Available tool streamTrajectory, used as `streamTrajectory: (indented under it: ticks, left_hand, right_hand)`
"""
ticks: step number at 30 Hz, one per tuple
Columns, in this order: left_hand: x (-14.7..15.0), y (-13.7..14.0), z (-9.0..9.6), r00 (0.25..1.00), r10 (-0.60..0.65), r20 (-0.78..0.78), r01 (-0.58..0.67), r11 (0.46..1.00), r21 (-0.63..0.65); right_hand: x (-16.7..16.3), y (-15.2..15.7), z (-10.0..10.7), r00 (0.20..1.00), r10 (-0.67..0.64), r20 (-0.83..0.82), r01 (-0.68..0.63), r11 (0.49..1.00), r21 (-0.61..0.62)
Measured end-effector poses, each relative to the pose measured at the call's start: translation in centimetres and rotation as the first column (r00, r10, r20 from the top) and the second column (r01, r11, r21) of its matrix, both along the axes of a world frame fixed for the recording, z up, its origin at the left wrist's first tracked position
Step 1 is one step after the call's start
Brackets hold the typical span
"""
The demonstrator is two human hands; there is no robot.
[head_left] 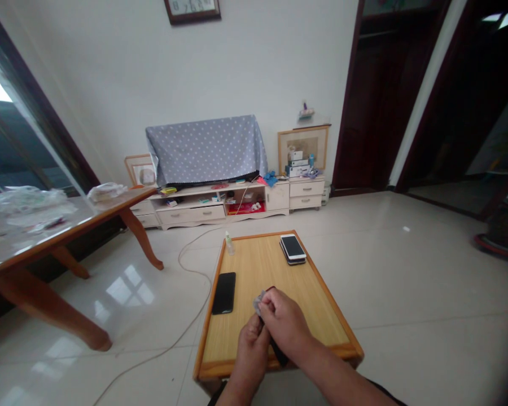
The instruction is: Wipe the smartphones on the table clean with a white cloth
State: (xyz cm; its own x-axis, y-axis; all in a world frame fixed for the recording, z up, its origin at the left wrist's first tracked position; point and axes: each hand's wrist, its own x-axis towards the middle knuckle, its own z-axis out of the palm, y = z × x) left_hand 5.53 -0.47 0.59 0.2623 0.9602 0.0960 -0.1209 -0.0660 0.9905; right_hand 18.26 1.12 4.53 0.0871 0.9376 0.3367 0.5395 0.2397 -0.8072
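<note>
Close together over the near half of a small wooden table (pixel 254 352) are both of my hands. My left hand (pixel 253 344) is closed around a dark smartphone (pixel 278 353), mostly hidden by my fingers; its lower end shows under my right wrist. My right hand (pixel 283 316) pinches a crumpled grey cloth (pixel 258 303) against the phone's upper part. Left of them a black smartphone (pixel 224 293) lies flat. At the far right corner a white smartphone (pixel 293 246) rests on a darker one. A small clear spray bottle (pixel 229 244) stands upright at the far left corner.
A larger table (pixel 110 206) with plastic bags (pixel 29 200) stands at left. A thin cable (pixel 182 324) runs over the tiled floor. Against the wall is a low white cabinet (pixel 190 215), with a polka-dot cloth (pixel 207 149) draped over something on it.
</note>
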Motion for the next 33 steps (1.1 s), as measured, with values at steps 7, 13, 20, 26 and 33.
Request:
streamTrajectory:
  ticks: [7,13,20,26,33]
  left_hand:
    - [-0.2,0.0,-0.1,1.0,0.003,0.012,-0.003,1.0,-0.026]
    - [-0.1,-0.2,0.1,1.0,0.0,-0.028,0.0,1.0,0.013]
    - [0.2,-0.2,0.3,1.0,-0.027,0.006,0.027,1.0,0.014]
    - [0.1,-0.2,0.5,0.998,-0.043,0.054,0.047,0.997,-0.062]
    - [-1.0,0.2,0.8,0.976,0.104,0.191,-0.068,0.98,-0.188]
  right_hand:
    - [0.7,0.5,0.5,0.996,-0.077,-0.047,0.076,0.997,-0.014]
    - [0.4,0.5,0.6,0.996,-0.009,-0.092,0.006,1.0,-0.03]
    - [0.6,0.2,0.6,0.996,0.006,-0.086,-0.008,1.0,-0.022]
    - [1.7,1.4,0.3,0.958,-0.039,-0.282,0.01,0.995,-0.103]
    - [2.6,1.8,-1.1,0.88,0.017,-0.475,-0.163,0.949,-0.269]
